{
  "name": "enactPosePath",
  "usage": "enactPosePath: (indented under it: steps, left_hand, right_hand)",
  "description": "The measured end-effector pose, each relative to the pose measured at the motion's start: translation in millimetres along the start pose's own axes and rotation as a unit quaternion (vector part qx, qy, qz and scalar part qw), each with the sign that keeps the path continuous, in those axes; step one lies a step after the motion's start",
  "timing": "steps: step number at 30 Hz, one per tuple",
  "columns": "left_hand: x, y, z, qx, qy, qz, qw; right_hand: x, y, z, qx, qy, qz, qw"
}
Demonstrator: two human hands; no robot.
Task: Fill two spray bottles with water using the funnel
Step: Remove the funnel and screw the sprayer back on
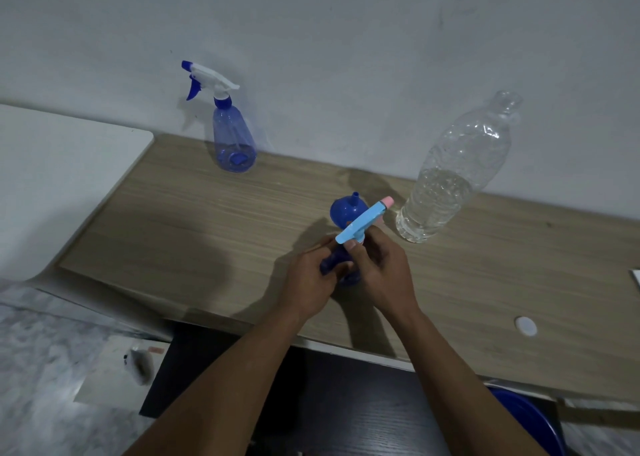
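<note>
My left hand [311, 279] grips the body of a small dark blue spray bottle [332, 263] standing on the wooden table [194, 220]. My right hand [379, 268] holds its light blue spray head [363, 220], which has a pink nozzle, at the bottle's neck. Just behind the hands a blue funnel [346, 210] lies upside down, spout up. A second spray bottle [232, 137], translucent blue with a white and blue trigger head, stands at the back left by the wall. A large clear water bottle [450, 175], uncapped and about half full, stands to the right.
A white bottle cap [525, 326] lies on the table at the front right. A white board [52, 178] adjoins the table on the left. Below the table's front edge are a dark surface [311, 403] and a blue round object [530, 417].
</note>
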State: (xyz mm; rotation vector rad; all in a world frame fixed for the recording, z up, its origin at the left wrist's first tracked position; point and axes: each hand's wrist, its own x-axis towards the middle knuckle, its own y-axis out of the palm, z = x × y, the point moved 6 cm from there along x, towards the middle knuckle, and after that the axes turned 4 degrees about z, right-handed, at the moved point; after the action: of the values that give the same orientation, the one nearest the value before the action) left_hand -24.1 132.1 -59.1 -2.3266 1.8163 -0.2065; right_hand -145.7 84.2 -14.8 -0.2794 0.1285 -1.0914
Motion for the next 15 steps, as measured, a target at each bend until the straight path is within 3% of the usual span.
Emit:
enactPosePath:
  steps: [7, 15]
  left_hand:
    - [1, -8, 8, 0.034, -0.027, 0.071, 0.997]
    - [-10, -6, 0, 0.078, -0.009, 0.000, 0.997]
  right_hand:
    - [6, -4, -2, -0.058, -0.014, 0.043, 0.997]
    - [-5, 3, 0, -0.119, -0.047, -0.105, 0.986]
